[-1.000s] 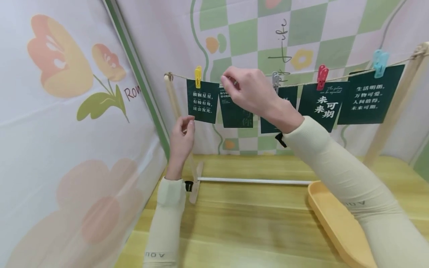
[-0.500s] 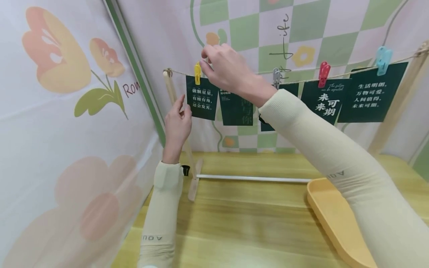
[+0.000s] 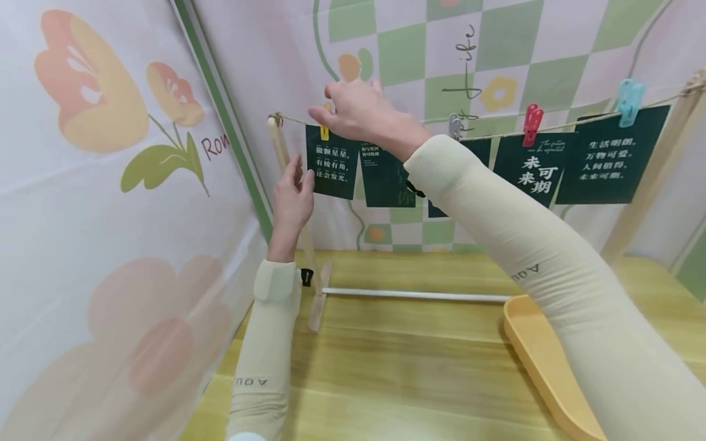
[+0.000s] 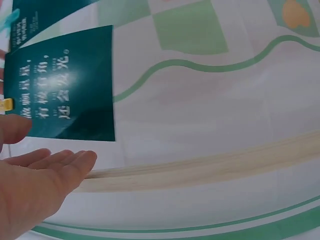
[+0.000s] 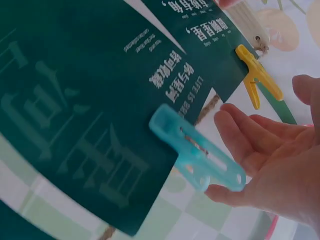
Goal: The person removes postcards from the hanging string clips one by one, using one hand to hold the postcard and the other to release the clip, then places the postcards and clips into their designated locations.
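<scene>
Several dark green cards with white lettering hang from a thin rope [image 3: 496,134], held by plastic clothespins. The leftmost card [image 3: 332,168] hangs from a yellow clothespin [image 5: 257,75]. My right hand [image 3: 368,115] is raised beside that clothespin, its fingers loose and apart from it in the right wrist view, covering part of it in the head view. A teal clothespin [image 5: 195,145] holds the second card [image 3: 386,184] close to my right hand; the hand hides it in the head view. My left hand [image 3: 292,199] hovers by the leftmost card's left edge, fingers extended, holding nothing.
Wooden posts hold the rope, the left one [image 3: 279,142] close behind my left hand. A white rod [image 3: 413,295] runs low between them. On the table [image 3: 386,367] a yellow tray [image 3: 521,346] sits at right. Grey [image 3: 455,127], red [image 3: 532,125] and blue [image 3: 630,103] clothespins hang rightward.
My right hand has moved left along the rope, from above the second card to the yellow clothespin. My left hand has risen slightly, and its fingers have straightened. The cards hang much as before.
</scene>
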{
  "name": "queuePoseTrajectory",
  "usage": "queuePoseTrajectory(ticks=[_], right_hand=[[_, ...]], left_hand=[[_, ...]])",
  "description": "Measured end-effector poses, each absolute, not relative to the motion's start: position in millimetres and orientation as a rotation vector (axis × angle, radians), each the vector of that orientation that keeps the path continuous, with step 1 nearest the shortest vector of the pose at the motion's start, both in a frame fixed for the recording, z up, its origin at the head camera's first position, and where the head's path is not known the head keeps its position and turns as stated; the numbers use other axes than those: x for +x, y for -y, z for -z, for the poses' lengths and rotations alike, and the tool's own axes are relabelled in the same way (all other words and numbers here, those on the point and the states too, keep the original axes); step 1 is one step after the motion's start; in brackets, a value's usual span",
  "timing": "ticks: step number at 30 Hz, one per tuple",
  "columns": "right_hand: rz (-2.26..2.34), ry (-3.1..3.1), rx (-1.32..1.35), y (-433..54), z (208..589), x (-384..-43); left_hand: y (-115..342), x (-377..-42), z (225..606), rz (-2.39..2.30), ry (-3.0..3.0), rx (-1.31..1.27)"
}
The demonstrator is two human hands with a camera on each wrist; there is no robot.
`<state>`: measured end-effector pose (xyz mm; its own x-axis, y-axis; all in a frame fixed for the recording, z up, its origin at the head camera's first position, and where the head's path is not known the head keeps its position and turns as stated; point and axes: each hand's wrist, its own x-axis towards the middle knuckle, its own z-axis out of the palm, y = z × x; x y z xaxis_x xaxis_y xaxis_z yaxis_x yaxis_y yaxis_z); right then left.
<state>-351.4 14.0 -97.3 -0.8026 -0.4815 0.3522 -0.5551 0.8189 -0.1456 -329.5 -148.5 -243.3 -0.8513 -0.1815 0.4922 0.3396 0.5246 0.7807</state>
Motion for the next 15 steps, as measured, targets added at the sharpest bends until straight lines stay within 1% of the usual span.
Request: queuePoseTrajectory(ticks=[9,15], right_hand=[[-0.407,2.629,0.809,-12.9,100.0,-352.1],[-0.431,2.634,0.818,-14.5,96.1,-353.6]], left_hand=[[147.1,-335.0,250.4,1.359,2.353,-0.126],[147.7,-337.5,250.8,1.357,2.311,-0.177]])
